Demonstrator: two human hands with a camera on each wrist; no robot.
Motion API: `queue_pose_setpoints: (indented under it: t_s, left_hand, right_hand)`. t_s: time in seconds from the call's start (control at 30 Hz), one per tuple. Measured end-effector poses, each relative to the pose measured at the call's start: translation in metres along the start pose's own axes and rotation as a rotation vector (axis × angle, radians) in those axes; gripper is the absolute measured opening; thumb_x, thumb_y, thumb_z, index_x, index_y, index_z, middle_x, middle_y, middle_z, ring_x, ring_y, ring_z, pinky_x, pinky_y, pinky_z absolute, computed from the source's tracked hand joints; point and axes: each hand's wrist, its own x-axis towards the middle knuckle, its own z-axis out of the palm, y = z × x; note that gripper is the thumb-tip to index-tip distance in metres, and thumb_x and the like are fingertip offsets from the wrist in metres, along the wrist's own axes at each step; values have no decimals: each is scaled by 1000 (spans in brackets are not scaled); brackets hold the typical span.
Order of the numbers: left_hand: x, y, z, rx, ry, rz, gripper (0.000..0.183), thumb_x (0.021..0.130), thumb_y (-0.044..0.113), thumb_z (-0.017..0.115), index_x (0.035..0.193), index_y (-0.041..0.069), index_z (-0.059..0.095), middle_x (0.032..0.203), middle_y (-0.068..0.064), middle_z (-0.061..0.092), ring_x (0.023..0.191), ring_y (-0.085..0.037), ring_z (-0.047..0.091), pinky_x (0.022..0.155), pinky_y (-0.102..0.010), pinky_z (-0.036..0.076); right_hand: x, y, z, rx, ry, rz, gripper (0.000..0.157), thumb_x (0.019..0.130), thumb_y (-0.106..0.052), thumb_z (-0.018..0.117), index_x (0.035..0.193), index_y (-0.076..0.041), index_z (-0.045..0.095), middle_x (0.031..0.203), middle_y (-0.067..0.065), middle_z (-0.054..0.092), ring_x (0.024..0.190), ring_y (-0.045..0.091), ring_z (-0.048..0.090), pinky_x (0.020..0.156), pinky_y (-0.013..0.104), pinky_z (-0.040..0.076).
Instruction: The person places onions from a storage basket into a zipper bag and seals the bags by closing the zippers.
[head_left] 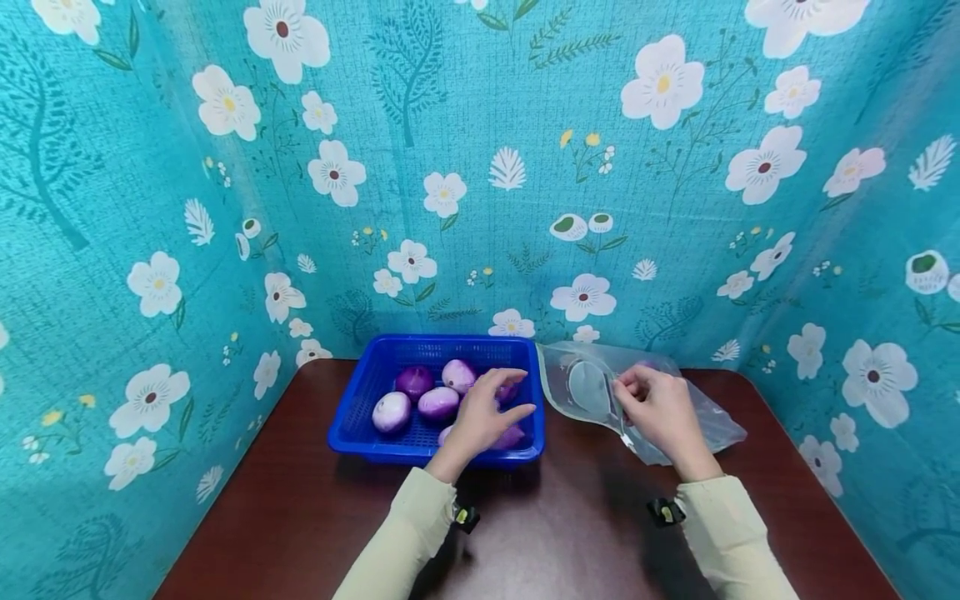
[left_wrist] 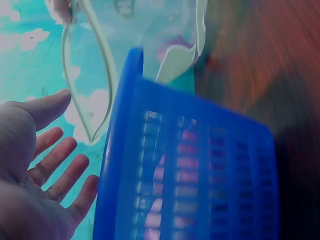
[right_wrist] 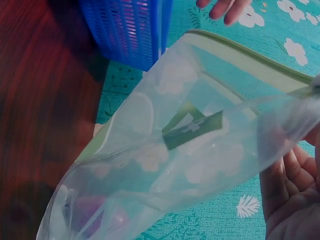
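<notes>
A blue plastic basket [head_left: 352, 421] holds several purple onions [head_left: 438, 404]. Over its right side is my left hand [head_left: 483, 417], thumb and fingers spread apart with nothing between them; it hides some of the onions. The left wrist view shows that hand's palm next to the basket rim [left_wrist: 112, 145]. To the right, my right hand [head_left: 663, 408] pinches the edge of a clear zip bag [head_left: 558, 379] with a green-edged mouth. The bag's mouth gapes toward the basket. A blurred purple onion [right_wrist: 100, 215] lies inside the bag in the right wrist view.
Basket and bag rest side by side on a dark brown wooden table [head_left: 300, 500]. A teal flowered cloth [head_left: 465, 208] hangs behind the table and along both sides. A white slider [head_left: 626, 440] sits on the bag's edge.
</notes>
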Motion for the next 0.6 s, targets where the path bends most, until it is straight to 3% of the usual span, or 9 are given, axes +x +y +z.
queue_pose_setpoints:
  t_s: [0.17, 0.33, 0.6]
  left_hand:
    - [-8, -15, -20, 6, 19, 6, 48, 90, 23, 82, 133, 9, 65, 130, -12, 70, 124, -25, 65, 109, -45, 50]
    - [-20, -31, -40, -1, 25, -31, 47, 90, 22, 82, 132, 8, 66, 130, -13, 71, 122, -32, 66, 105, -53, 51]
    - [-36, -51, -62, 160, -24, -93, 48, 86, 21, 86, 128, 7, 68, 126, -13, 72, 117, -33, 68, 103, -50, 53]
  right_hand:
    - [-2, 1, 0, 14, -10, 14, 10, 96, -12, 73, 88, -6, 72, 67, 3, 66, 54, 12, 60, 53, 25, 51]
    - [-3, 0, -1, 25, -11, 16, 10, 96, -13, 73, 89, -5, 73, 69, 3, 67, 55, 13, 60, 53, 25, 51]
    - [-3, 0, 0, 19, 1, 3, 9, 95, -12, 74, 88, -6, 73, 69, 4, 67, 55, 13, 60, 53, 24, 51]
